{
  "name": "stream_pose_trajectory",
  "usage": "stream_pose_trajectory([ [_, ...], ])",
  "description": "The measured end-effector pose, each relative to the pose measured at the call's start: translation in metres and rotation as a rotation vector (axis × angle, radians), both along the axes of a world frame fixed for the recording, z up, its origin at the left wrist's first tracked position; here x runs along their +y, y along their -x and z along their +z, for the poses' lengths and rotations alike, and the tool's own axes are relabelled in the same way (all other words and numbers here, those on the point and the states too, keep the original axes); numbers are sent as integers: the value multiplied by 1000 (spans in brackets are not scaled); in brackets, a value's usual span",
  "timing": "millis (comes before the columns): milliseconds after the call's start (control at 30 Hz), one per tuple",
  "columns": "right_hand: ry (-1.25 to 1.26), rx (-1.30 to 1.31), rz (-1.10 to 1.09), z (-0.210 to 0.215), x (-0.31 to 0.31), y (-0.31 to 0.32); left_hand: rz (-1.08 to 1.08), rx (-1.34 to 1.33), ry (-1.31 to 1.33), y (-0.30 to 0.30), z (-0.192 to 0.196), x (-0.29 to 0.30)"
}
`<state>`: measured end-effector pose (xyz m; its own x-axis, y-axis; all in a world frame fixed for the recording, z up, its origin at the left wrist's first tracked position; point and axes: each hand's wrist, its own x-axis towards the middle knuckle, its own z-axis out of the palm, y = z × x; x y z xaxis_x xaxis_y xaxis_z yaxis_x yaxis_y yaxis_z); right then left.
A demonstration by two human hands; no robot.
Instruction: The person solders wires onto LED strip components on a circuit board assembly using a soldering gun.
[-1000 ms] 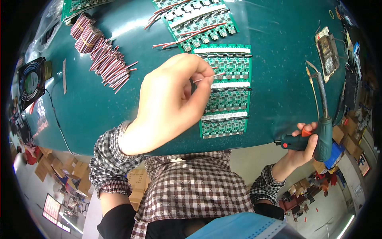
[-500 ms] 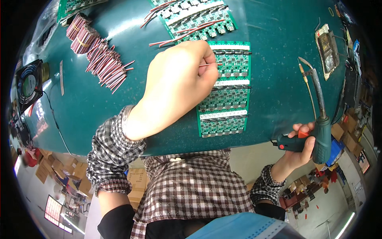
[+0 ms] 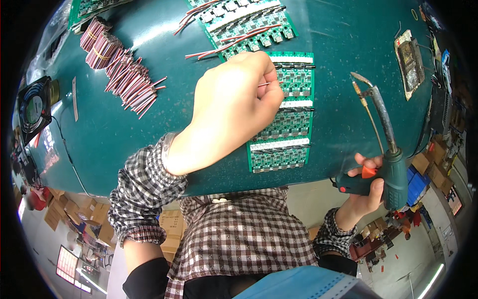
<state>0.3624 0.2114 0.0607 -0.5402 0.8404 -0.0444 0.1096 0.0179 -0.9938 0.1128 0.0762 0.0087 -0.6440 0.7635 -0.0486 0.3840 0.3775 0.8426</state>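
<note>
My left hand (image 3: 234, 102) is closed in a pinch on a thin red wire (image 3: 265, 84) over the upper part of a green circuit board panel (image 3: 280, 132). The hand covers the panel's upper left side. White strips and rows of small black parts run across the panel. At the right, my right hand (image 3: 367, 192) is wrapped around the dark green grip of a trigger soldering iron (image 3: 396, 179), a finger by its orange trigger. The iron's bent metal tip (image 3: 359, 77) points up and left, apart from the panel.
A second circuit board panel (image 3: 249, 25) with red and black wires lies beyond. Bundles of cut wires (image 3: 130, 82) are at the left, near a small black fan (image 3: 35, 107). A soldering tip cleaning tray (image 3: 410, 65) sits far right. The green table mat (image 3: 209, 177) ends near my apron.
My left hand has shifted slightly right with the wire over the panel. My right hand has brought the soldering iron left, its tip now closer to the panel.
</note>
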Motion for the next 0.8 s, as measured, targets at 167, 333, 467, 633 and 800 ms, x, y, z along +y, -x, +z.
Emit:
stream_pose_trajectory([
  [167, 23, -4, 37, -1, -4, 2, 15, 106, -5, -2, -4, -1],
  [333, 60, -39, 81, 2, -8, 1, 25, 64, -42, -3, -6, 2],
  [467, 81, -65, 94, 3, -13, 4, 33, 42, -48, -2, -5, 2],
  [633, 135, -104, 160, 6, -17, 7, 21, 56, -55, -1, -5, 2],
  [800, 63, -155, 196, 4, -20, 12, 20, 36, -63, -2, -5, 2],
])
